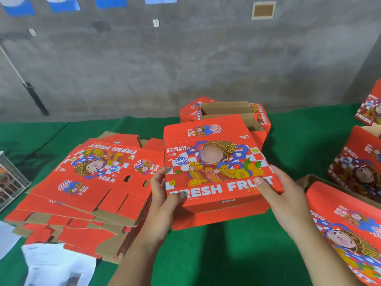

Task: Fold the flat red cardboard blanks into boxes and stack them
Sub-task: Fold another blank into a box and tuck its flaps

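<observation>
A red cardboard blank (214,162) printed "FRESH FRUIT" is held tilted above the green table (226,254), its printed panel facing me and lower flaps hanging beneath. My left hand (165,195) grips its left edge, thumb on the printed face. My right hand (278,193) holds its right edge with the thumb lying across the lettering. A stack of flat red blanks (86,182) lies to the left. Behind the held blank sit folded open boxes (226,112), brown insides showing.
More red boxes (358,168) stand at the right edge, and another one (350,234) lies near my right forearm. White paper (55,265) lies at the lower left. A grey crate (10,178) sits at the far left. A concrete wall (185,58) rises behind the table.
</observation>
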